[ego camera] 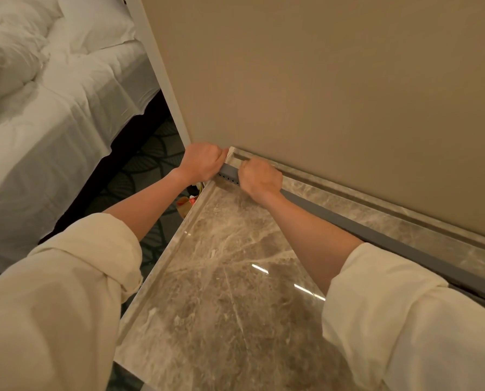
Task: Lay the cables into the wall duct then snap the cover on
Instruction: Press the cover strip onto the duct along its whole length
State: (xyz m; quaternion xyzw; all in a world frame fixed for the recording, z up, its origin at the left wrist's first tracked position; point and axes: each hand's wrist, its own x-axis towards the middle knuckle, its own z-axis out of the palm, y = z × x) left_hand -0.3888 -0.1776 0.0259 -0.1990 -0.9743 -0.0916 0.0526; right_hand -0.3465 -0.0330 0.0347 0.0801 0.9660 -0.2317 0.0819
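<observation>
A long grey duct (pixel 376 237) runs along the back of a marble top, close to the beige wall (pixel 334 94). Its left end shows a row of small dark slots (pixel 230 178) on the side. My left hand (pixel 203 162) grips the duct's left end with curled fingers. My right hand (pixel 259 177) is curled over the duct just to the right of the slots. Between the two hands a short grey stretch is visible. No cables show; anything inside the duct is hidden by my hands and the grey top.
The marble top (pixel 230 292) has a raised back ledge (pixel 404 213) under the wall. A bed with white sheets (pixel 52 122) stands at the left. Patterned carpet (pixel 151 153) lies between them, with a small paper bag (pixel 186 206) beside the top's left edge.
</observation>
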